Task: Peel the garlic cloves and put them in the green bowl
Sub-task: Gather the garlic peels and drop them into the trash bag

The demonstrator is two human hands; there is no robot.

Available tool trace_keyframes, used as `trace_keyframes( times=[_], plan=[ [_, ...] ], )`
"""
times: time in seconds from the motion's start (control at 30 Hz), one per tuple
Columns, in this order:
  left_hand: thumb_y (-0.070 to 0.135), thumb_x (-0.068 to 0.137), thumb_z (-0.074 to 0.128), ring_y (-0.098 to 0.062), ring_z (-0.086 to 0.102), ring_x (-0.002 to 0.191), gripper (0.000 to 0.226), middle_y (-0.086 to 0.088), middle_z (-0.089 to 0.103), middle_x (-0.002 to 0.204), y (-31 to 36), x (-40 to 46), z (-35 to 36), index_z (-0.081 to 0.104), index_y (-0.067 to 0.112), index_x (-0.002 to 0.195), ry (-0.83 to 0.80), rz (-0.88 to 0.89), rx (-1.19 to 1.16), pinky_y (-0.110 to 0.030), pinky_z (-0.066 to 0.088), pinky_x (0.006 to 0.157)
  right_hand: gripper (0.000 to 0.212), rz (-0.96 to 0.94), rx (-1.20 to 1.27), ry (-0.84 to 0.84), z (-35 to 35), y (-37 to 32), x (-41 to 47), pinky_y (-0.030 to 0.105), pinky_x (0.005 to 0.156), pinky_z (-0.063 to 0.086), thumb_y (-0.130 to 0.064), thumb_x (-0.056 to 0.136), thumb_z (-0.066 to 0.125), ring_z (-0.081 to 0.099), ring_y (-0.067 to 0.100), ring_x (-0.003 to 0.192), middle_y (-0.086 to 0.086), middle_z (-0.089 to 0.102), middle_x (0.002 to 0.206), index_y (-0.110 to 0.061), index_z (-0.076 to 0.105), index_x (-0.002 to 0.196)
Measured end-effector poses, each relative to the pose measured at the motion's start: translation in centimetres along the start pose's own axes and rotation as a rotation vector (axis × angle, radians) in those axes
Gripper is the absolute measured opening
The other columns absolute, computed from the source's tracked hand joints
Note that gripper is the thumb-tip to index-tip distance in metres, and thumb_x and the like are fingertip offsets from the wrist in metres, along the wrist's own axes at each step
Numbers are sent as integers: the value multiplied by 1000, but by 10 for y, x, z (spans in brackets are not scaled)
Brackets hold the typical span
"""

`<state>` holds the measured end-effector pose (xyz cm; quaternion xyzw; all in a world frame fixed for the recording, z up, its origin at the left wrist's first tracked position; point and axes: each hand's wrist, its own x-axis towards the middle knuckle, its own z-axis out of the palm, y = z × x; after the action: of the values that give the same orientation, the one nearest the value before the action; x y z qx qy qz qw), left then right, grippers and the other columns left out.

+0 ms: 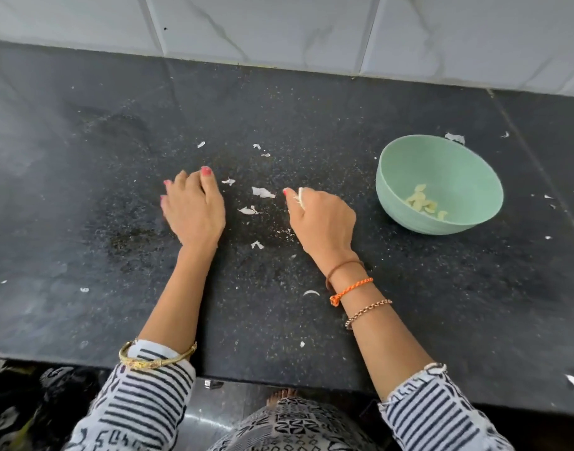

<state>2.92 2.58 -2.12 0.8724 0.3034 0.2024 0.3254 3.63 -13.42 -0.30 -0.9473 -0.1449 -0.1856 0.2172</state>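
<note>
Holding peeled cloves point(424, 203), the green bowl point(442, 151) sits beside the right hand point(321, 219) pinching garlic skin point(300, 196); left hand point(194, 209) rests loosely curled.

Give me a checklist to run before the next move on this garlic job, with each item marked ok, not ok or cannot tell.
1. Green bowl upright on the counter, beside the right hand: ok.
2. Peeled cloves already in the bowl: ok.
3. Right hand pinches something white; clove or peel: cannot tell.
4. Left hand rests on the counter; anything under it: cannot tell.
5. Unpeeled cloves left on the counter: cannot tell; only peel scraps show.
6. Counter free of peel: not ok.
</note>
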Motion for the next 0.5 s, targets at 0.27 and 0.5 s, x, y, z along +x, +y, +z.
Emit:
trace_keyframes(
  times=[0.27,0.5],
  plan=[
    [39,101,13,-14,52,118,57,-7,55,130,82,-57,25,51,7,129,-493,-26,-803,-29,37,104,28,172,585,-46,9,23,8,36,76,42,-53,80,37,55,26,86,1,59,81,-34,49,63],
    [36,103,16,-15,50,121,52,-6,56,130,59,-25,15,53,8,127,-302,-167,-869,-26,32,107,15,114,724,252,3,34,6,23,71,53,-8,88,54,61,5,81,-6,63,85,-2,67,94]
  ],
)
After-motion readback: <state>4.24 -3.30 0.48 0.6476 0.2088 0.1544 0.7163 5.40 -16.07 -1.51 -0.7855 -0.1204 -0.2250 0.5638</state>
